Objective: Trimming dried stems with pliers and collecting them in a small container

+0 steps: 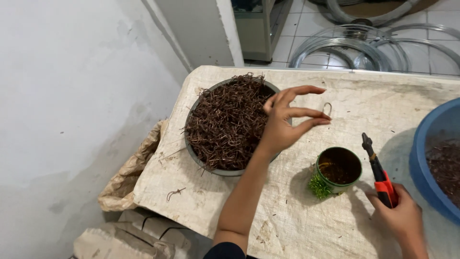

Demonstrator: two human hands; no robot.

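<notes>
My left hand (283, 119) hovers over the right edge of a round grey bowl (214, 168) heaped with bent brown wire pieces (225, 122). Its fingertips pinch one small curved wire piece (327, 108) above the table. My right hand (401, 215) rests near the table's front right and grips red-handled pliers (379, 172), their dark jaws pointing away from me. Between the hands stands a small green tin (339, 167) with dark contents.
A blue basin (426, 163) holding more brown wire sits at the right edge. The table is covered with pale sacking (287, 211); one loose wire piece (175, 193) lies near its left corner. Paper sacks (125, 182) lie on the left, metal hoops (354, 45) on the tiled floor behind.
</notes>
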